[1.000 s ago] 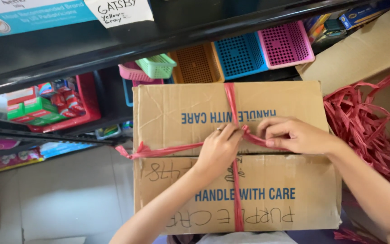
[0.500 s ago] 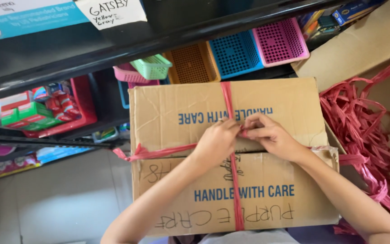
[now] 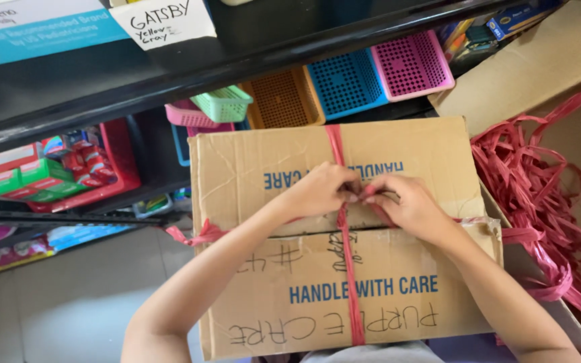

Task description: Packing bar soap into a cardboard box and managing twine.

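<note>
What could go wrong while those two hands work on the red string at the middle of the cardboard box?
The left hand and right hand pinch the red plastic string where its strands cross; thin, taut string might cut into fingers. The brown cardboard box gapes along its centre seam, so hard pulling could crush the flaps. The loose red string pile beside it could snag the right arm.

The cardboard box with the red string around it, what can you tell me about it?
The cardboard box is brown, creased and worn, with blue printing and dark handwriting on top. Its top flaps are closed and meet at a middle seam. Red plastic string runs lengthwise and crosswise over it, crossing near the centre, where the left hand and right hand pinch it. It lies flat before a dark shelf, beside loose red string.
</note>
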